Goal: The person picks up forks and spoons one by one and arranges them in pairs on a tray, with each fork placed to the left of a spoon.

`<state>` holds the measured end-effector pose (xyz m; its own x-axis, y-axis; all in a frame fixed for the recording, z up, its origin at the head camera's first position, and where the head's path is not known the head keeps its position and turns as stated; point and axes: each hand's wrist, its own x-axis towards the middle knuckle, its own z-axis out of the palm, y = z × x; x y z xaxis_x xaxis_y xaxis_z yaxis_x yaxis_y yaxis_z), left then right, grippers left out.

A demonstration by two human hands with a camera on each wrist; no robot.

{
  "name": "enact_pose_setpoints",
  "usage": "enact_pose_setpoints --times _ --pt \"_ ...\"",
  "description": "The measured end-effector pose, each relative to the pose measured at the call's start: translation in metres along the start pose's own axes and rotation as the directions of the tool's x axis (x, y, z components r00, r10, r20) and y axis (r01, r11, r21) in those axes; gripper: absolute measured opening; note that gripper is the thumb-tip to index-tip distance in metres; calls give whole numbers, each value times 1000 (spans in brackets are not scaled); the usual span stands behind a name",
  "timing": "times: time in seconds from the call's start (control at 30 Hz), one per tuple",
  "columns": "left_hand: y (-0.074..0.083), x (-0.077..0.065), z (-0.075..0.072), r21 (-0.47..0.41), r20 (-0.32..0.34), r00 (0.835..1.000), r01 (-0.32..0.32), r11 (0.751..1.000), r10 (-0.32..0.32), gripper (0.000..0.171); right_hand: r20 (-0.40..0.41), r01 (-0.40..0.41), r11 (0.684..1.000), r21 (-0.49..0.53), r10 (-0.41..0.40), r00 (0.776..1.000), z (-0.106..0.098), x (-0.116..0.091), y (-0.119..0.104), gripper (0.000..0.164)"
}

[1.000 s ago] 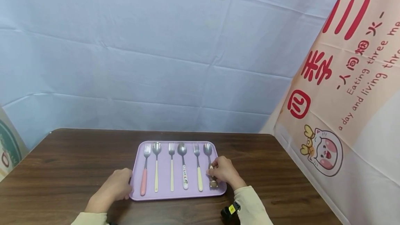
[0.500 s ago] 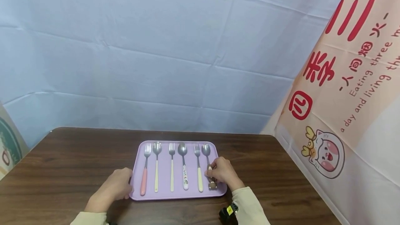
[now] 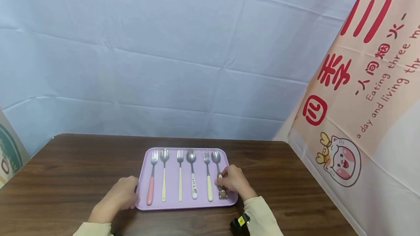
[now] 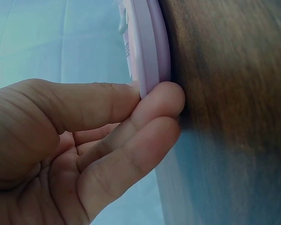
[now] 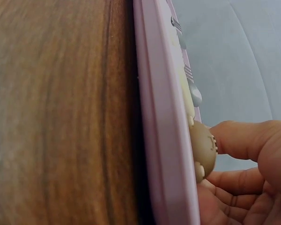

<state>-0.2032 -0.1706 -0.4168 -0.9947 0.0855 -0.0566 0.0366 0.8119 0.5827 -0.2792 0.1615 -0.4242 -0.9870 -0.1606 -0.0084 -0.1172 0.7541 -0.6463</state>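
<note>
A lilac tray (image 3: 174, 205) lies on the table with a row of forks and spoons on it. My left hand (image 3: 122, 194) pinches its left rim between thumb and fingers, as the left wrist view shows. At the right end of the row is a spoon (image 3: 216, 156) with a brown bear-head handle end (image 5: 204, 152). My right hand (image 3: 234, 180) holds this spoon by its handle, partly hiding it. Left of it lie a fork with a pale yellow handle (image 3: 209, 188) and a spoon with a patterned white handle (image 3: 194, 187).
Farther left on the tray are a slim cream-handled fork (image 3: 180, 185), a slim cream-handled spoon (image 3: 164, 185) and a pink-handled fork (image 3: 150, 190). The dark wooden table (image 3: 82, 170) surrounds the tray. A pale blue cloth (image 3: 164, 65) hangs behind, with a printed cloth (image 3: 361, 83) at the right.
The bear-handled spoon has shifted slightly left, towards the yellow-handled fork, with my right hand on it. My left hand and the tray have stayed in place.
</note>
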Motion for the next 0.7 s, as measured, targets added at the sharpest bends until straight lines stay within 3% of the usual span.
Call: enact_pose_setpoints --times 0.7 --pt "-1 -1 2 30 -17 1000 -13 999 14 11 -1 9 1000 -11 -9 1000 -2 -2 0 19"
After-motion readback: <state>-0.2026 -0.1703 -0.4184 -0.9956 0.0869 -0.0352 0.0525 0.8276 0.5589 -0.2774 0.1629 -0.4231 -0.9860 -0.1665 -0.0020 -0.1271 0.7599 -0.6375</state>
